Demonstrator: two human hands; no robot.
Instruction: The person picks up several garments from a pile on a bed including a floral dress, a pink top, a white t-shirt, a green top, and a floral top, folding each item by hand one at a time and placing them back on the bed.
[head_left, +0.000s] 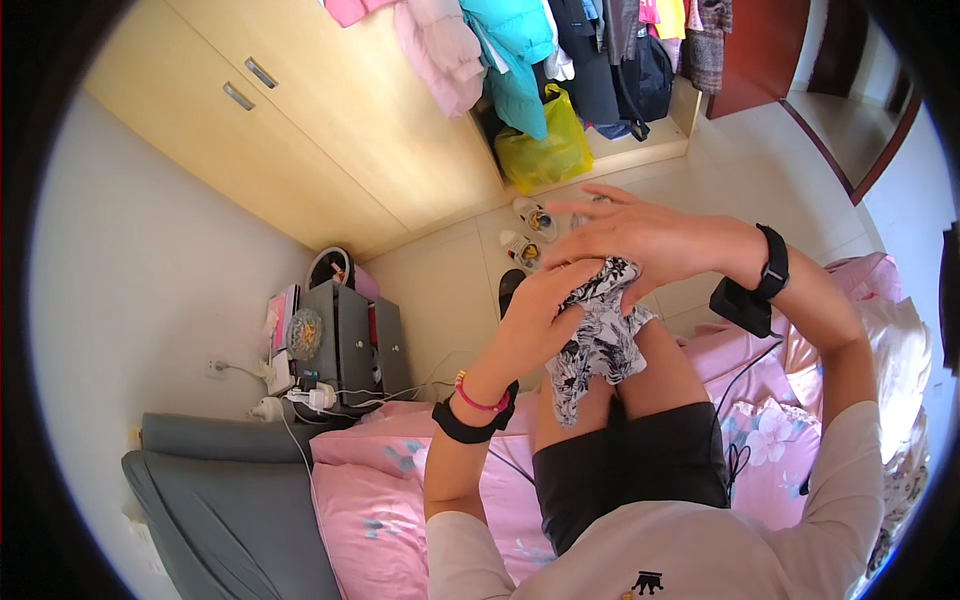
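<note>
A black-and-white leaf-patterned cloth (600, 341) hangs over my bare thighs, bunched at its top between my two hands. My left hand (536, 315) grips its upper left edge, thumb in front and fingers behind. Over the cloth's upper right side arches my right hand (626, 232), its thumb against the fabric and its fingers spread towards the left; it is slightly blurred. Part of the cloth is hidden behind the hands. Both wrists wear black straps, and a black box-shaped device (742, 306) hangs by the right one.
I sit on a bed with a pink floral sheet (367, 502). At the left stand a grey bedside cabinet (352, 352) and cables. Ahead are shoes (521, 251) on the tiled floor, a wooden wardrobe (315, 150), hanging clothes and a yellow plastic bag (547, 150). A black cable runs beside my thigh.
</note>
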